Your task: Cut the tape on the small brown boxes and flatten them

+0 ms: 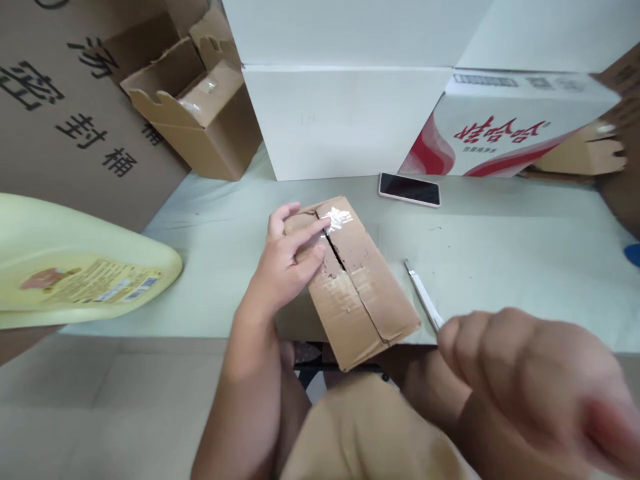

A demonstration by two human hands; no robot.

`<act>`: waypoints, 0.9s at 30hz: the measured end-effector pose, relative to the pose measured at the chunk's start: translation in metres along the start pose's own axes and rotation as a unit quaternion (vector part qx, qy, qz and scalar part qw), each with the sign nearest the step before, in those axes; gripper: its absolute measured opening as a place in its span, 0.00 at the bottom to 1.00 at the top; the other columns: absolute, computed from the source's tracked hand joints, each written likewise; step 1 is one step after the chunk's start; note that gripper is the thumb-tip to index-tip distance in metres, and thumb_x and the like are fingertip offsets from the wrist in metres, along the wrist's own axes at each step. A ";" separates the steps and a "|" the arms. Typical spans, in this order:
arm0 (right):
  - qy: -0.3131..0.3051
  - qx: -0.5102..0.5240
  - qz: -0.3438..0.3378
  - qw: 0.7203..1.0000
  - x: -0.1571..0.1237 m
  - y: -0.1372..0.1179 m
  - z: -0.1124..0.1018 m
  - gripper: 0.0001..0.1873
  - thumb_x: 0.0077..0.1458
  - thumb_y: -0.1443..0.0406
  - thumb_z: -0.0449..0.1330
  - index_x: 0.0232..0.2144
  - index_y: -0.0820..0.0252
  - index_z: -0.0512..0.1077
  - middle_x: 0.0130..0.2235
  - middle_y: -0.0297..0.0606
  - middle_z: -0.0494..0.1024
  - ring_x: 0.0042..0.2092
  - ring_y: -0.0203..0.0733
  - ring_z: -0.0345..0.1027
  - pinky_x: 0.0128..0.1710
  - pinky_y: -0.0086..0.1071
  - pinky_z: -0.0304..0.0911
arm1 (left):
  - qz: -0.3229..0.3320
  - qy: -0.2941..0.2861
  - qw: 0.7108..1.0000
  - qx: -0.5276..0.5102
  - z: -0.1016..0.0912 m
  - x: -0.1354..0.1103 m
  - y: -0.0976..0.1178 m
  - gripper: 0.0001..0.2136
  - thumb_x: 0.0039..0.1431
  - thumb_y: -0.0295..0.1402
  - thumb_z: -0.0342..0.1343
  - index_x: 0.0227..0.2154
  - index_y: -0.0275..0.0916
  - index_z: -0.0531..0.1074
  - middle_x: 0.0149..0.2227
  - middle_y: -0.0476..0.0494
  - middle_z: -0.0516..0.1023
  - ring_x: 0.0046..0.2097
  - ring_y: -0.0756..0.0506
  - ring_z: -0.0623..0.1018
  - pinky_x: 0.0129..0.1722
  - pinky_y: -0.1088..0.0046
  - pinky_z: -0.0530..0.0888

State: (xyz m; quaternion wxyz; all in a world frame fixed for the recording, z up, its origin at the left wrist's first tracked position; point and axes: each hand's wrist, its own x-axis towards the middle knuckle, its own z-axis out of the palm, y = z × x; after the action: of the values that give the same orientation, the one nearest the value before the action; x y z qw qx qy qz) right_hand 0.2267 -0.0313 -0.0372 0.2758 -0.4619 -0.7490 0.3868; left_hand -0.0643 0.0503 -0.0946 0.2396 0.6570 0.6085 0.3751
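Note:
A small brown cardboard box (357, 287) lies on the pale table (500, 267), its taped top seam partly split. My left hand (287, 263) rests on the box's left flap, fingers spread flat over it. Close to the camera, my right hand (530, 380) is closed in a fist around a thin white-handled knife (423, 297), whose blade points away toward the table, just right of the box.
A dark phone (409, 189) lies behind the box. White boxes (345, 120) and a red-printed carton (500, 127) stand at the back, an open brown box (195, 113) at back left. A pale yellow container (75, 267) lies at the left edge.

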 end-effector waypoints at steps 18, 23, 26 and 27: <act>-0.017 -0.084 0.250 0.964 0.067 0.109 -0.004 0.13 0.62 0.58 0.50 0.38 0.56 0.72 0.32 0.37 0.76 0.33 0.43 0.70 0.35 0.35 0.62 | -0.017 0.206 0.978 0.016 0.012 0.002 -0.002 0.23 0.67 0.57 0.55 0.51 0.46 0.80 0.63 0.36 0.65 0.73 0.32 0.62 0.72 0.46 0.66; 0.051 0.001 0.139 0.989 0.058 0.101 0.000 0.23 0.67 0.49 0.51 0.48 0.57 0.75 0.28 0.34 0.70 0.26 0.40 0.64 0.30 0.34 0.62 | 0.093 0.171 0.981 -0.005 0.018 -0.002 -0.005 0.25 0.66 0.61 0.53 0.47 0.48 0.82 0.66 0.38 0.64 0.73 0.31 0.62 0.75 0.46 0.60; 0.083 0.025 0.127 0.988 0.053 0.092 0.002 0.24 0.68 0.50 0.52 0.54 0.57 0.74 0.30 0.33 0.71 0.25 0.37 0.62 0.28 0.33 0.61 | 0.129 0.120 0.984 0.020 0.018 -0.006 -0.003 0.24 0.67 0.59 0.53 0.44 0.46 0.83 0.70 0.39 0.58 0.76 0.26 0.55 0.75 0.41 0.56; 0.094 0.032 0.128 0.987 0.052 0.090 0.003 0.24 0.67 0.50 0.53 0.55 0.57 0.74 0.31 0.34 0.72 0.26 0.37 0.63 0.28 0.33 0.62 | 0.130 0.106 0.985 0.027 0.018 -0.007 -0.002 0.23 0.67 0.58 0.52 0.44 0.45 0.83 0.71 0.38 0.57 0.77 0.25 0.54 0.75 0.40 0.57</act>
State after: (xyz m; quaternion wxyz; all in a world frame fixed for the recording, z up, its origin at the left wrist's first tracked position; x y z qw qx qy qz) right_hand 0.2454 0.0395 -0.1107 0.3075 -0.5792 -0.6416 0.3979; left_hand -0.0511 0.0458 -0.1082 0.1052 0.6934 0.5498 0.4537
